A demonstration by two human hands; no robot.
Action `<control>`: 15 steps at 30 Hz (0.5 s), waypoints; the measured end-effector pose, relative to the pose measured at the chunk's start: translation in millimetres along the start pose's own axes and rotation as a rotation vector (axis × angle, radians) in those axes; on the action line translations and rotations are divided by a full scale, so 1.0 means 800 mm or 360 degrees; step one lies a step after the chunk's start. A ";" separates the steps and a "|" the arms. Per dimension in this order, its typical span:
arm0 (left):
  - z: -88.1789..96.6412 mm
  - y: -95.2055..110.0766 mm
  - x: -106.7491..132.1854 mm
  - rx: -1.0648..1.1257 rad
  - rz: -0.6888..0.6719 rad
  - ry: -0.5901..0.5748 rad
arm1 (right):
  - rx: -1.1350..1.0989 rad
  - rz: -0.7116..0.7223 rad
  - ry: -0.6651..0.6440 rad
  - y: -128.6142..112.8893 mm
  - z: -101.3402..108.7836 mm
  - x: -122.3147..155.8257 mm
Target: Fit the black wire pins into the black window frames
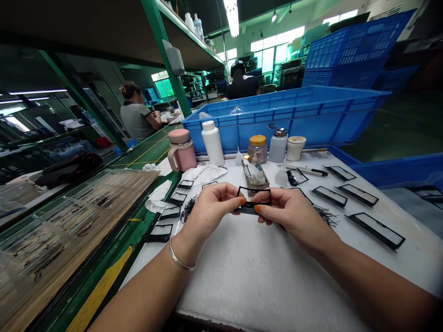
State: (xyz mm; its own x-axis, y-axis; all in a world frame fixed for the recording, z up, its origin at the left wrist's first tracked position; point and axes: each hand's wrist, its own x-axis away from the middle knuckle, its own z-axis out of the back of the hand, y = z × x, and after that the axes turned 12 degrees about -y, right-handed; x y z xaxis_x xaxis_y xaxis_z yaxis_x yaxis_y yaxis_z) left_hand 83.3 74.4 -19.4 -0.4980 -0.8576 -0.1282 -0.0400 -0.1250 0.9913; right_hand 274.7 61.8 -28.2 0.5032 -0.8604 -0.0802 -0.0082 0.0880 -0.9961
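A thin black rectangular frame (254,199) is held between both hands above a white foam pad (263,272). My left hand (212,207) pinches its left end with thumb and fingers closed. My right hand (290,211) pinches its right end the same way. A metal bangle (180,261) sits on my left wrist. More black frames lie on the pad to the right (375,229) and to the left (170,212). Small piles of thin black strips (188,207) lie beside my hands.
Behind the pad stand a pink mug (182,150), a white bottle (212,143), an amber-lidded jar (257,148), a dispenser bottle (278,144), a small metal tray (255,177) and a blue crate (294,115). Clear parts trays (69,216) lie left. Two people sit farther back.
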 end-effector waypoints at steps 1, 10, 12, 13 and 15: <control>0.000 0.000 0.000 -0.0006 0.0000 0.0001 | -0.0004 0.0003 0.0000 0.000 0.000 0.000; -0.004 0.001 0.001 0.0006 0.0003 0.0015 | 0.0046 0.0048 0.0000 -0.002 0.000 -0.003; -0.004 0.001 0.001 0.0016 0.0006 0.0023 | 0.0047 0.0067 -0.0006 -0.002 -0.001 -0.002; -0.004 0.001 0.001 0.0017 0.0004 0.0022 | 0.0046 0.0072 -0.0002 -0.003 -0.002 -0.002; -0.005 0.001 0.001 0.0013 -0.0003 0.0015 | 0.0049 0.0079 0.0005 -0.005 -0.003 -0.001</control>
State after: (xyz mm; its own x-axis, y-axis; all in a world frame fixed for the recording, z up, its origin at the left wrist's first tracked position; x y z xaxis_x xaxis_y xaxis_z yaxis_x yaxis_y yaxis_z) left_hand 86.1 71.9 -18.7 -0.4896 -0.8622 -0.1302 -0.0481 -0.1224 0.9913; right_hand 272.4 60.8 -24.5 0.4999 -0.8563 -0.1295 -0.0063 0.1459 -0.9893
